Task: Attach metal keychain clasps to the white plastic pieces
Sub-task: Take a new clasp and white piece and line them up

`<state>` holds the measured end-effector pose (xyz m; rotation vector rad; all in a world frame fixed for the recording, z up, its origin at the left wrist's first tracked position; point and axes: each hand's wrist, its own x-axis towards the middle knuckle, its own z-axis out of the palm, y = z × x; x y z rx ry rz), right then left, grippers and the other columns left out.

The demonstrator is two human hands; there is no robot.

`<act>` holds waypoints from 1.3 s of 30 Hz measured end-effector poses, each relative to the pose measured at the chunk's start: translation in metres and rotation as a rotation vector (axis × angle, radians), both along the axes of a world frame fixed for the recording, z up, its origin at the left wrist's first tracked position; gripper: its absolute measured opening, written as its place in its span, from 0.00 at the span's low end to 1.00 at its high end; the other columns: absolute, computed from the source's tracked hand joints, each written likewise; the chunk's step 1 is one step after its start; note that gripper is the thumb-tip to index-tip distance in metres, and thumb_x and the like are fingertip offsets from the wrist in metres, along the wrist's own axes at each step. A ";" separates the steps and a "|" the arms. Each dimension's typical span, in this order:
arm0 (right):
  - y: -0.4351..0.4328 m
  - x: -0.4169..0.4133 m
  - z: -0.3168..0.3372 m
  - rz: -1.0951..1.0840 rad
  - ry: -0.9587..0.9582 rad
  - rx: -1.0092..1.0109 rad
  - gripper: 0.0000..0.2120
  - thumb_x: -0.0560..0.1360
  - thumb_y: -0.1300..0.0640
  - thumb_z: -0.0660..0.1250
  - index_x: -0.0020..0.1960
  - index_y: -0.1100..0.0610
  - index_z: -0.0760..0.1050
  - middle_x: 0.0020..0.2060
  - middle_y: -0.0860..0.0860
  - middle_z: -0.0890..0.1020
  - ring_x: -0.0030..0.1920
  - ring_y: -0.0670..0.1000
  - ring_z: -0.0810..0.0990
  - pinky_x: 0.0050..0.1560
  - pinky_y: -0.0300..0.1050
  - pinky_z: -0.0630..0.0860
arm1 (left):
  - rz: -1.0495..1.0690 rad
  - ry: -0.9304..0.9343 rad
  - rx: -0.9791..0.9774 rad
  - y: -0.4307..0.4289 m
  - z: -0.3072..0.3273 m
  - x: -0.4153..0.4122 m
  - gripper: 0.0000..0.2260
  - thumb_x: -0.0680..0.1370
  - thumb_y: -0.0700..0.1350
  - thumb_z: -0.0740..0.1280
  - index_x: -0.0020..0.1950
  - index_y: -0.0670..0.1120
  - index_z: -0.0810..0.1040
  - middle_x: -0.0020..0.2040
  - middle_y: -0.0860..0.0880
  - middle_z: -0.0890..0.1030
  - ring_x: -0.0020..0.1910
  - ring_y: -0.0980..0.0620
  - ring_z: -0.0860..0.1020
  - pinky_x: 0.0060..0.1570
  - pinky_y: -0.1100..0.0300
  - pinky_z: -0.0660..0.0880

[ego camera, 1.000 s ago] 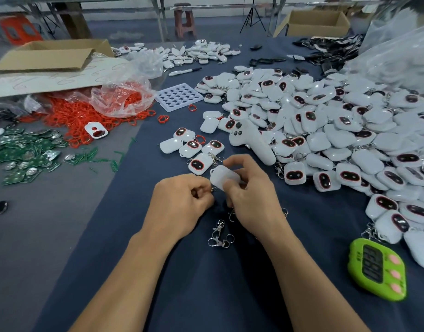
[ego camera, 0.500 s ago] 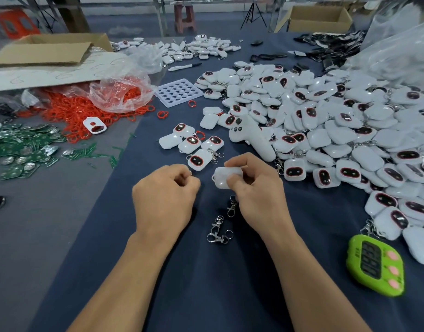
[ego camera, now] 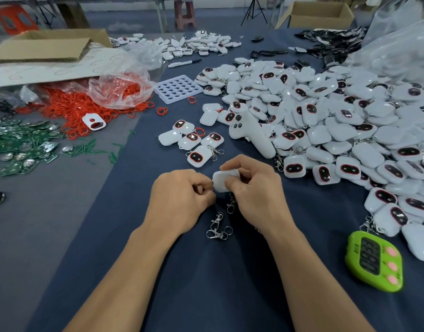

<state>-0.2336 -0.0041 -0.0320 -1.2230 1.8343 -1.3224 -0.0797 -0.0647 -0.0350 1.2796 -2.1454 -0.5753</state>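
My right hand [ego camera: 251,188] grips a white plastic piece [ego camera: 223,180] just above the dark blue cloth. My left hand [ego camera: 180,200] is curled tight against the piece's left edge, its fingertips pinching something small there that is hidden. A metal clasp [ego camera: 231,204] hangs below the piece, between the two hands. Two loose metal clasps [ego camera: 217,226] lie on the cloth just below the hands. A few white pieces [ego camera: 196,144], some with clasps on them, lie beyond my hands.
A big heap of white pieces [ego camera: 326,121] fills the right. A white controller-shaped part [ego camera: 251,135] lies at its edge. A green timer [ego camera: 373,262] sits lower right. Red rings [ego camera: 69,109], a plastic bag, green circuit boards [ego camera: 26,144] and a white tray [ego camera: 178,88] lie left.
My left hand has moved right, back against the white piece, after drawing away from it half a second ago. My right hand keeps holding the piece.
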 end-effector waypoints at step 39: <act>0.004 -0.003 0.016 0.152 -0.898 -0.068 0.17 0.76 0.71 0.63 0.41 0.54 0.86 0.32 0.56 0.79 0.22 0.51 0.67 0.23 0.38 0.57 | -0.219 0.717 0.636 -0.003 0.015 0.003 0.06 0.74 0.47 0.76 0.38 0.47 0.87 0.34 0.46 0.82 0.31 0.53 0.76 0.34 0.68 0.71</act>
